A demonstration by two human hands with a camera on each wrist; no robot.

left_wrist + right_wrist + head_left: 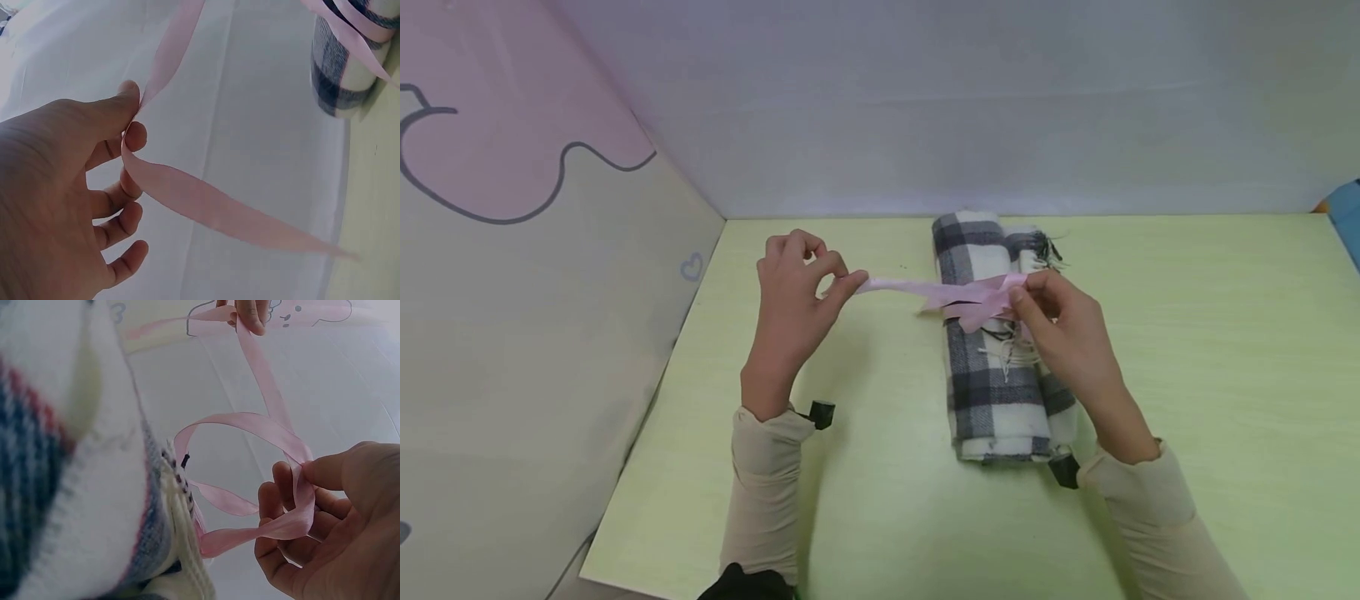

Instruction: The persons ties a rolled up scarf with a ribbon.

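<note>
Pinching one end of the pink ribbon (pixel 925 290), her left hand (pixel 790 308) is drawing it taut — the right hand (pixel 1063 329) is gripping the loop over the rolled plaid scarf (pixel 992 367) lying on the table (pixel 1187 333).

Place: a staged recording booth
Signs: pale green tabletop (pixel 1187 350), plain white backdrop (pixel 925 100), cartoon-printed side panel (pixel 512 250)
</note>
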